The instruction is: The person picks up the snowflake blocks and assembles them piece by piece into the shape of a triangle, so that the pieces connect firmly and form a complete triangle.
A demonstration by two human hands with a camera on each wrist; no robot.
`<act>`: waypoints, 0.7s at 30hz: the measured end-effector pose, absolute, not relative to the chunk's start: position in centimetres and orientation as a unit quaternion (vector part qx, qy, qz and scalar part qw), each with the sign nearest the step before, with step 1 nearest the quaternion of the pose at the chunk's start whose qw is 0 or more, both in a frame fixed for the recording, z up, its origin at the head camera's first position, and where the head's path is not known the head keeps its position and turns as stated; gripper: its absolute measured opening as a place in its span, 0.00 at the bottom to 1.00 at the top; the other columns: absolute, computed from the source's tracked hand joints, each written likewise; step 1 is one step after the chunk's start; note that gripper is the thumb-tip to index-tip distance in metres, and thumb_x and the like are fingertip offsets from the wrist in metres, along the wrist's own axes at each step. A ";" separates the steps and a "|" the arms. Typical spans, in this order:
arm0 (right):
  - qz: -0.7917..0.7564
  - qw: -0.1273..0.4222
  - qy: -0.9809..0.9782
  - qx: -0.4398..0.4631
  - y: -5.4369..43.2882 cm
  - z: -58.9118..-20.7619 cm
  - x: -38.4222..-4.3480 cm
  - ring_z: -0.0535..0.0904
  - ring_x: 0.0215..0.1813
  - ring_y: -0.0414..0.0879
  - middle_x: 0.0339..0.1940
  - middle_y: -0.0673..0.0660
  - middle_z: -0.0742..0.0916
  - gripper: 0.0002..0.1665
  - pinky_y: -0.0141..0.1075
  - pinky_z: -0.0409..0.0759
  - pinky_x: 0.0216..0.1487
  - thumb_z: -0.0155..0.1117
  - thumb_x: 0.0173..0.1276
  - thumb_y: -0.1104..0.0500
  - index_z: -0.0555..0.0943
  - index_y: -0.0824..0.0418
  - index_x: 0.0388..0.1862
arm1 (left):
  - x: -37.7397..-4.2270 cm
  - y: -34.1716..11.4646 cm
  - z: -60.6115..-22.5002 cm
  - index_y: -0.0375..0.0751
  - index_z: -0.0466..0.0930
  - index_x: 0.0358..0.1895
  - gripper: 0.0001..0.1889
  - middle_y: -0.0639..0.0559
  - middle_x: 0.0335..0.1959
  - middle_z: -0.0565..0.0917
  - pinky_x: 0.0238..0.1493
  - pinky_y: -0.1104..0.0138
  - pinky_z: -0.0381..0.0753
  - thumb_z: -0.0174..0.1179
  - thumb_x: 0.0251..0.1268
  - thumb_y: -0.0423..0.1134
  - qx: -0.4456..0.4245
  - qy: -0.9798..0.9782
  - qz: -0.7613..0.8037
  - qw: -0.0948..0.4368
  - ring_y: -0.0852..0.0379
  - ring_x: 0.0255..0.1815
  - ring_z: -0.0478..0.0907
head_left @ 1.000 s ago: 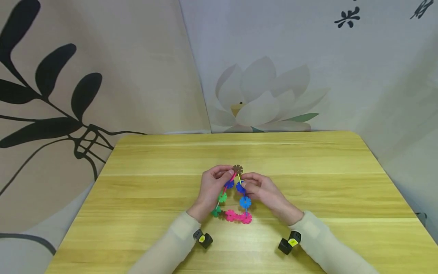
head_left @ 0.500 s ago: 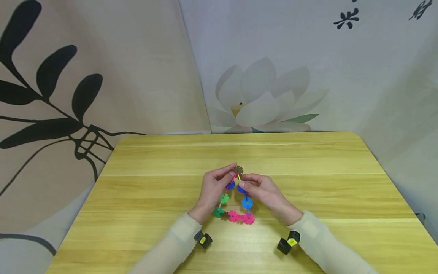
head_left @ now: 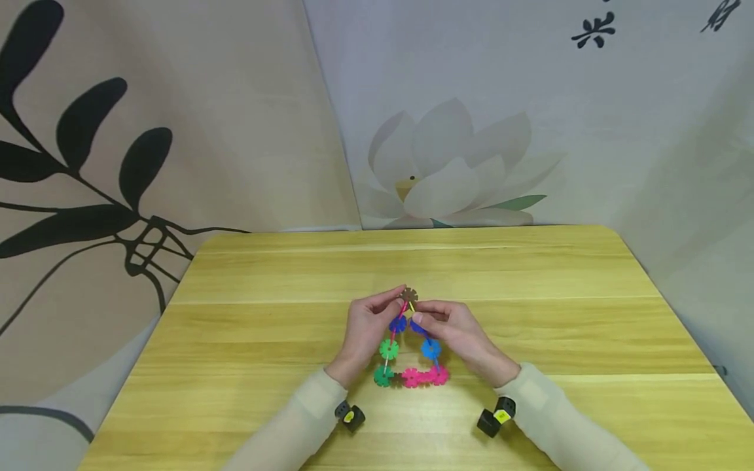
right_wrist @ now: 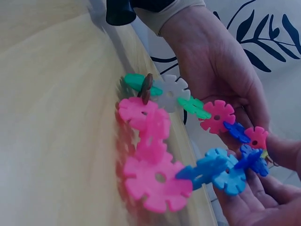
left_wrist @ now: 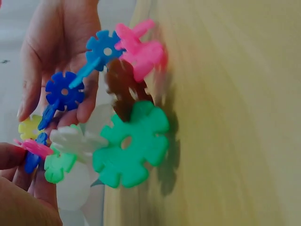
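Several notched plastic snowflake discs are slotted into a closed loop, held upright over the table. A brown disc (head_left: 409, 296) tops it, with dark blue (head_left: 397, 324), light green (head_left: 389, 349) and teal discs (head_left: 383, 376) down the left side. Light blue (head_left: 431, 348) is on the right; pink discs (head_left: 412, 377) run along the bottom. My left hand (head_left: 366, 330) pinches the loop's top left, beside the brown disc. With thumb and fingers my right hand (head_left: 468, 337) grips the top right, by a yellow disc (left_wrist: 30, 126); that dark blue disc is partly covered.
The wooden table (head_left: 265, 327) extends around both hands, its far edge meeting a patterned backdrop (head_left: 247, 131). Black wrist cameras (head_left: 353, 417) are strapped over both sleeves.
The lower part of the loop has swung to the right and slightly toward me, and the loop has widened. Both hands keep their hold, almost in place.
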State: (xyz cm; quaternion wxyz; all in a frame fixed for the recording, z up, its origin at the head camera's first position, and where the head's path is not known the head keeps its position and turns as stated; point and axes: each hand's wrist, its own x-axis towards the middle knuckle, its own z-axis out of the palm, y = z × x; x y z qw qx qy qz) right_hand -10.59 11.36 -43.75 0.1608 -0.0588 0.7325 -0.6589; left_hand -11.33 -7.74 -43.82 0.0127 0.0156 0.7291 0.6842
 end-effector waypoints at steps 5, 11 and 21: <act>-0.653 0.168 0.735 -0.068 12.0 -43.7 -10.8 0.85 0.58 0.53 0.59 0.65 0.87 0.30 0.43 0.82 0.61 0.66 0.77 0.51 0.76 0.69 0.69 | -11.5 -7.8 -43.8 0.42 0.87 0.59 0.15 0.46 0.53 0.89 0.54 0.67 0.84 0.64 0.72 0.34 0.005 0.713 0.701 0.018 0.52 0.54 0.86; -0.631 0.156 0.757 -0.063 12.7 -43.9 -10.8 0.84 0.55 0.55 0.52 0.60 0.88 0.21 0.39 0.84 0.55 0.63 0.78 0.56 0.81 0.68 0.62 | -11.9 -8.1 -44.0 0.40 0.85 0.61 0.17 0.42 0.54 0.88 0.54 0.68 0.84 0.64 0.72 0.34 -0.009 0.693 0.720 0.031 0.51 0.54 0.87; -0.636 0.166 0.753 -0.038 13.0 -44.1 -11.8 0.86 0.51 0.58 0.46 0.61 0.89 0.15 0.39 0.86 0.54 0.62 0.77 0.63 0.81 0.73 0.56 | -11.7 -8.8 -44.2 0.35 0.75 0.70 0.23 0.39 0.67 0.80 0.67 0.57 0.78 0.57 0.78 0.40 0.008 0.688 0.720 0.091 0.43 0.67 0.78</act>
